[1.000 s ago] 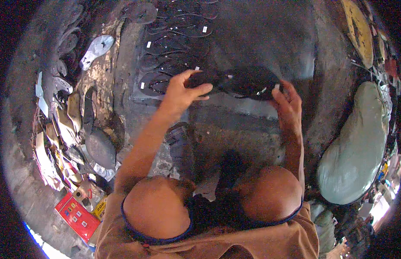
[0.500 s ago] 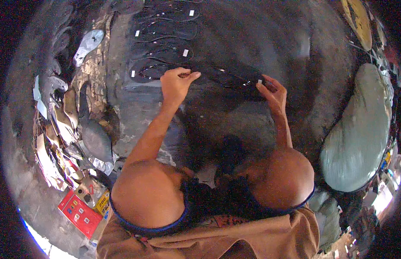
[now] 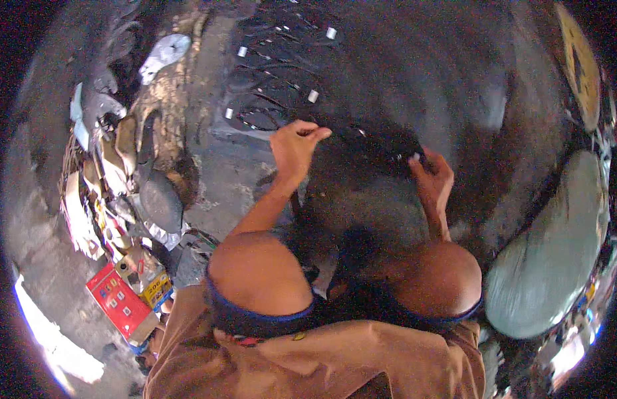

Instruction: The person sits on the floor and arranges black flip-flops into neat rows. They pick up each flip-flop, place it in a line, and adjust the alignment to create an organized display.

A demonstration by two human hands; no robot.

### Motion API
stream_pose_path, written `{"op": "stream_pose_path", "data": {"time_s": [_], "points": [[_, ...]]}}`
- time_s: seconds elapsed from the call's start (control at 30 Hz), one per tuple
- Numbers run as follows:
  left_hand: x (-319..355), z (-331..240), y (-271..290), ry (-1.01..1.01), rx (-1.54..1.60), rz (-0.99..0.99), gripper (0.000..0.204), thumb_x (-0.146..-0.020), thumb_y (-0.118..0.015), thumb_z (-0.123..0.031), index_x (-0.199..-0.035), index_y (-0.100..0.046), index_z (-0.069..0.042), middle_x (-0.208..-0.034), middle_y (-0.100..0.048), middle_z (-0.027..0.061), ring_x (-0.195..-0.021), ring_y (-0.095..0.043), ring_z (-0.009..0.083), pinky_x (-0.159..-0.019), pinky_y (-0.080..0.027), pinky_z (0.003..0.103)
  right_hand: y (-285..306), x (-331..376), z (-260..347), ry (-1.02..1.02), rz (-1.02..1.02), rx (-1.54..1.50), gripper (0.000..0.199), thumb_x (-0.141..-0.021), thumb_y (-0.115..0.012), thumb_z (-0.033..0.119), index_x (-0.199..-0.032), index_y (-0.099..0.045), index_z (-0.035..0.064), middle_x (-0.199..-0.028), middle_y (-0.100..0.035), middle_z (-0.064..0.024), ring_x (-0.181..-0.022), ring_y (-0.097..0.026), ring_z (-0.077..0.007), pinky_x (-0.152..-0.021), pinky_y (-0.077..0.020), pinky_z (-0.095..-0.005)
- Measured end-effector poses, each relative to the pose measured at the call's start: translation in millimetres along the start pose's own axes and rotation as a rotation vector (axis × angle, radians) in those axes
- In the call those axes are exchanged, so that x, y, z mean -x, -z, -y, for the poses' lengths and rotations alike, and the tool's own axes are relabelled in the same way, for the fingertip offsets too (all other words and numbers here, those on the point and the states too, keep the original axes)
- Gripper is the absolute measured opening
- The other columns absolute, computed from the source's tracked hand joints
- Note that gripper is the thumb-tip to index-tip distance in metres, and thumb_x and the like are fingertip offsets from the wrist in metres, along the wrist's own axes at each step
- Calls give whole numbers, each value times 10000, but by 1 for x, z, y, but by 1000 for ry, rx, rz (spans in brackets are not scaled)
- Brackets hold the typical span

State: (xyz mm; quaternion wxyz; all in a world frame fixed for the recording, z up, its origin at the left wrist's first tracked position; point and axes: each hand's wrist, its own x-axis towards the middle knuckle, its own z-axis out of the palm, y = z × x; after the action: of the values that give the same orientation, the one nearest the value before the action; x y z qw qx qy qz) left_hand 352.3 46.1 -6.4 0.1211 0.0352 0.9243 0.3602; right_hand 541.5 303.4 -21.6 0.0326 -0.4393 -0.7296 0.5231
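Note:
Between my two hands a dark sandal (image 3: 371, 137) is stretched out level, with glints on its straps and a small white label at its right end. My left hand (image 3: 292, 153) pinches the left end, thumb and fingers pressed together. At the labelled end, my right hand (image 3: 436, 178) grips with thumb and bent fingers. Just beyond my left hand, several black sandals (image 3: 272, 83) lie in a row on the dark floor, with small white labels at alternating ends. The held sandal is blurred and merges with the dark floor.
A bulging pale green sack (image 3: 551, 256) stands at the right, below a yellowish flat piece (image 3: 580, 66). Along the left lie a pale sole-shaped piece (image 3: 165, 56), scraps (image 3: 89, 213), a red card (image 3: 120, 300) and a yellow box (image 3: 155, 287). My bare knees (image 3: 262, 276) are close below my hands.
The whole view has tilted and shifted, so the floor things at the left appear further right. Both hands keep their hold on the sandal, which looks slightly lower in view.

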Motion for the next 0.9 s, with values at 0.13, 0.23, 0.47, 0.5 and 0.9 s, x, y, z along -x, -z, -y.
{"op": "stream_pose_path", "data": {"time_s": [0.13, 0.23, 0.47, 0.5, 0.9], "points": [[4, -8, 8, 122, 46, 24, 458, -721, -970, -319, -836, -610, -61, -710, -713, 85, -661, -701, 256, -638, -526, 408, 10, 12, 27, 292, -53, 570, 389, -820, -919, 198, -1167, -802, 66, -1022, -756, -91, -1029, -676, -273, -959, -523, -448], [1, -17, 11, 111, 86, 40, 469, -719, -963, -329, -930, -635, -69, -729, -722, 92, -717, -732, 259, -670, -545, 422, 13, -1, -7, 424, -349, 331, 550, -752, -962, 271, -1222, -725, 111, -1348, -610, -165, -1284, -529, -379, -1041, -457, -526], [-47, 27, 202, 10, -233, -470, 563, -758, -895, -256, -1248, -696, -61, -1261, -704, 191, -1200, -660, 376, -1020, -528, 472, 109, -89, -73, 490, -457, 440, 714, -856, -893, 311, -1449, -544, 120, -1391, -545, -196, -1267, -501, -377, -1016, -501, -493], [-43, 60, 250, -53, -576, -555, 659, -776, -875, -248, -1361, -629, -71, -1299, -673, 184, -1228, -626, 389, -1068, -494, 484, 126, -76, -26, 397, -450, 610, 658, -908, -850, 292, -1459, -539, 108, -1376, -541, -198, -1249, -512, -375, -1006, -521, -476], [-55, 10, 352, -134, -313, -526, 246, -1051, -610, -106, -1281, -683, -54, -1189, -727, 211, -1116, -690, 426, -946, -534, 481, 31, -110, 134, 474, -59, -24, 425, -979, -702, 17, -1397, -628, 46, -1423, -619, -115, -1193, -640, -244, -1032, -542, -399]]}}
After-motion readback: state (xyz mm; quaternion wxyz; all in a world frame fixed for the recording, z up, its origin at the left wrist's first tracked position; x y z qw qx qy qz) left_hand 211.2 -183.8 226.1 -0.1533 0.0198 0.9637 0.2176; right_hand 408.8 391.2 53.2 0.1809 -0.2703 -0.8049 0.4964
